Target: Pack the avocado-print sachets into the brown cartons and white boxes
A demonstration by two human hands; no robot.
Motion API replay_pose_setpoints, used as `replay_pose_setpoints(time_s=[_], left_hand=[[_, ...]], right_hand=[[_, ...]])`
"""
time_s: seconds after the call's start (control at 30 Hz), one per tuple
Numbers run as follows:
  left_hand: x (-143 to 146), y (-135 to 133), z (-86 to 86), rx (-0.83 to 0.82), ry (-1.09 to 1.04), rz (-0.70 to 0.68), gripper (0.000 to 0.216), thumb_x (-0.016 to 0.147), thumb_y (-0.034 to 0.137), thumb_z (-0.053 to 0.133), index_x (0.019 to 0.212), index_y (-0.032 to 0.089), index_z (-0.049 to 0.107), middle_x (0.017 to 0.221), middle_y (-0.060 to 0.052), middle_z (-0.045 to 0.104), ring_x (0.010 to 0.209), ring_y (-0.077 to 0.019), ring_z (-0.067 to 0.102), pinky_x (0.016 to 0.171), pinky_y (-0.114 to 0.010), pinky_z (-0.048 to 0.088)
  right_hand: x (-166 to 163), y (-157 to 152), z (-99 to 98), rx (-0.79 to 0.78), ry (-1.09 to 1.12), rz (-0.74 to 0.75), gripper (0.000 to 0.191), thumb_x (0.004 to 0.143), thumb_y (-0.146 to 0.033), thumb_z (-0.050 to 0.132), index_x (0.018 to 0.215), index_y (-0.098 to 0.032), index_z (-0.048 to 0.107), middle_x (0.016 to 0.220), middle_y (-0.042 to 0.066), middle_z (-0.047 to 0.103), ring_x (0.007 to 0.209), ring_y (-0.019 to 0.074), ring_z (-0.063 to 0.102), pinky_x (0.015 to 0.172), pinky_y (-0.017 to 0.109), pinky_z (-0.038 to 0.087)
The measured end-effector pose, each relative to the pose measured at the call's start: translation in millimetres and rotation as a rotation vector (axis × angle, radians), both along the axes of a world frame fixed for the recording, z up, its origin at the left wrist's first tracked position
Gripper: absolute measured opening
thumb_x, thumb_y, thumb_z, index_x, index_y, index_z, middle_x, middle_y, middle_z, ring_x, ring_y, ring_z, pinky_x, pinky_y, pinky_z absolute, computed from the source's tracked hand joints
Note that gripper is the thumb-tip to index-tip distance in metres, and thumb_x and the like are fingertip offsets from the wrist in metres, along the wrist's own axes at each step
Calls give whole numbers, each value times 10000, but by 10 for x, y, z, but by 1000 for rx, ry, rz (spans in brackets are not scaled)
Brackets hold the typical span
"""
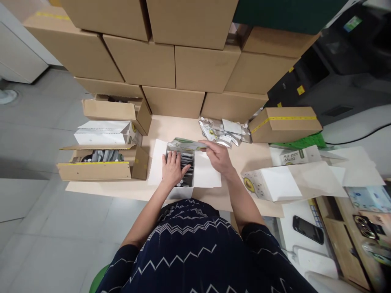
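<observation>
An open white carton [180,193] stands in front of me, its flaps folded out to the sides. Grey pouches [187,167] are packed in a row inside it. My left hand [172,169] lies over the carton's left side with its fingers spread, resting on the pouches. At the carton's far edge, my right hand [216,156] pinches the right end of a flat silver-and-green pouch [187,143]. That pouch is held above the far end of the row.
Loose silver pouches [224,132] lie at the back of the table. Opened brown boxes [94,171] stand on the left. A white printed carton [275,183] and a taped brown box [287,122] are on the right. Stacked brown boxes [174,99] wall off the back. A phone [308,229] lies at lower right.
</observation>
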State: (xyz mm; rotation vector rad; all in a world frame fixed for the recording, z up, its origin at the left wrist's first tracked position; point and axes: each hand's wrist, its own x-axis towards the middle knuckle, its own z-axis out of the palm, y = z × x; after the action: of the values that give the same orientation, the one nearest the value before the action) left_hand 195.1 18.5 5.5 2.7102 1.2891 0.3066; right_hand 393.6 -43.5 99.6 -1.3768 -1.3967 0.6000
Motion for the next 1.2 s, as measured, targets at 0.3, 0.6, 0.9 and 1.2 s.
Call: replay_pose_setpoints(time_s=[0.3, 0.6, 0.9, 1.2], left_hand=[[-16, -4, -1, 32, 27, 3, 723, 938, 606, 339, 1425, 86, 465, 1496, -187, 447, 1420, -378, 338, 1180, -597, 153], [-31, -3, 15, 75, 23, 6, 721, 943, 607, 334, 1414, 82, 482, 1473, -194, 472, 1403, -374, 370, 1170, -595, 197], [-39, 14, -42, 102, 31, 2, 699, 936, 605, 366, 1393, 96, 515, 1474, -188, 474, 1396, -376, 386, 1162, -603, 221], [-60, 15, -22, 102, 39, -5, 627, 967, 507, 354, 1421, 94, 482, 1486, -167, 466, 1411, -363, 368, 1168, -584, 237]], right_hand=[[-115, 344, -557, -144, -227, 25, 449, 889, -146, 395, 1257, -207, 644, 1264, 57, 666, 1149, 180, 624, 1030, 336, 466], [-132, 483, -743, -337, -525, -3, 435, 903, -86, 411, 1236, -193, 670, 1253, 71, 670, 1174, 189, 602, 1048, 310, 432], [-272, 550, -655, -351, -740, 203, 488, 895, -60, 402, 1335, -150, 593, 1363, 121, 595, 1276, 203, 532, 1080, 322, 401], [-413, 636, -673, -443, -967, 245, 523, 869, -203, 553, 1388, -141, 525, 1480, 161, 466, 1359, 292, 433, 1119, 412, 338]])
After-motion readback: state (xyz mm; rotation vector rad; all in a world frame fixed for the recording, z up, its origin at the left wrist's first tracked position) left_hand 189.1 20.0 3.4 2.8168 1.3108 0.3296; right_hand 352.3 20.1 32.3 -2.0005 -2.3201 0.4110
